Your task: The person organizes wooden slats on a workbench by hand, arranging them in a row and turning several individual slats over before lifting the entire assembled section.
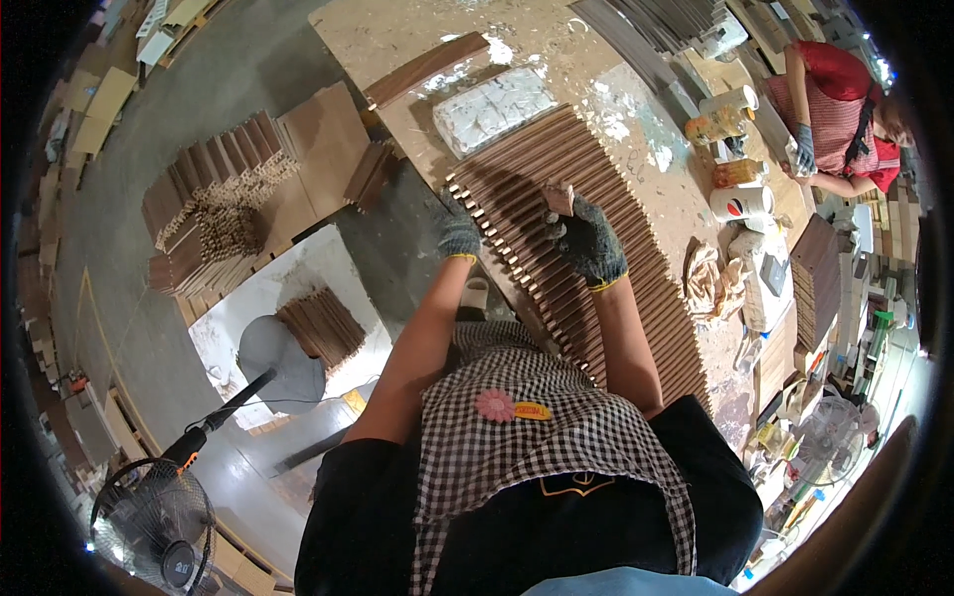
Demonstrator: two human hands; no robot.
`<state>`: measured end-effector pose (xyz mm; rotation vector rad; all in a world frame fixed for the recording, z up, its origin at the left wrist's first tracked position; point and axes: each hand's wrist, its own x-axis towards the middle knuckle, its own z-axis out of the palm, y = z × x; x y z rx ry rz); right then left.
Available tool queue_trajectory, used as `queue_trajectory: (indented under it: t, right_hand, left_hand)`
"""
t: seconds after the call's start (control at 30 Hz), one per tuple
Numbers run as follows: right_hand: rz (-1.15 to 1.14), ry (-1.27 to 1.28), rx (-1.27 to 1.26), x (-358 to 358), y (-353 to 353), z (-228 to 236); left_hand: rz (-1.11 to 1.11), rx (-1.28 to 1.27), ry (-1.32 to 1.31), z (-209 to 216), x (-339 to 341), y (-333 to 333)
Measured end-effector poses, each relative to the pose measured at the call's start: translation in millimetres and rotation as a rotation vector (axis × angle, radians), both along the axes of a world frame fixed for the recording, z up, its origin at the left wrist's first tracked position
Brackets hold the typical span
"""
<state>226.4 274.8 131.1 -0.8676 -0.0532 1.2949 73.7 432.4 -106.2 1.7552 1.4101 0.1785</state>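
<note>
Long rows of narrow brown wood strips (586, 214) lie side by side on the worktable, their pale ends along its left edge. My right hand (593, 248), in a dark grey glove with a yellow cuff, is over the strips. Its fingers close on a small brown block (558, 199), whose exact kind I cannot make out. Beside the strips' left ends, my left hand (458, 234) wears a matching glove. Its fingers look stretched out along the ends, with nothing visible in them; the fingertips are dark and hard to see.
Beyond the strips sit a white-smeared block (494, 109) and a brown board (425, 70). Stacked strips (221, 189) stand on the left, and more strips (321, 328) lie on a white surface. A fan (154, 521) stands lower left. Cups (740, 204) and a co-worker (835, 119) are right.
</note>
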Motion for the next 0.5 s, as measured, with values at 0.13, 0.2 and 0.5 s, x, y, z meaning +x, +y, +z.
queue_trajectory:
  t: [0.13,0.2,0.5]
  right_hand:
    - [0.166,-0.562,-0.358,-11,25,25]
    - [0.108,0.044,0.038,-25,37,14]
    - [0.356,-1.860,-0.158,-52,108,18]
  left_hand:
    - [-0.204,0.141,0.310,37,2,-3]
    - [-0.147,0.344,0.326,3,-12,3]
    - [0.570,-0.311,-1.271,-10,4,14]
